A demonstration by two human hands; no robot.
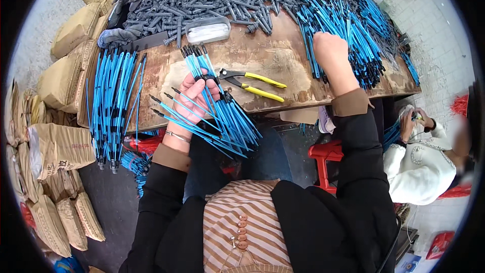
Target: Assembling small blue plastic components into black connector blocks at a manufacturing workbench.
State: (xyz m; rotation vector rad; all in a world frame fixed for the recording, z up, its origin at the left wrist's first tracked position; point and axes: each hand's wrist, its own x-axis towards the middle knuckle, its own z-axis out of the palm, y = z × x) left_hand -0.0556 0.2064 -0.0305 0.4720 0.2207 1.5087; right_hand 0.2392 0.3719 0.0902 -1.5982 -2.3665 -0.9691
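Your left hand (196, 97) grasps a bundle of blue rods (231, 119) over the table's (285, 63) near edge, left of the pliers (265, 80). Your right hand (331, 53) curls at the rod pile (356, 38), far right; whether its fingers grip any, I can't tell. You seem to be gathering rods; adding more calls for a firm left grip.
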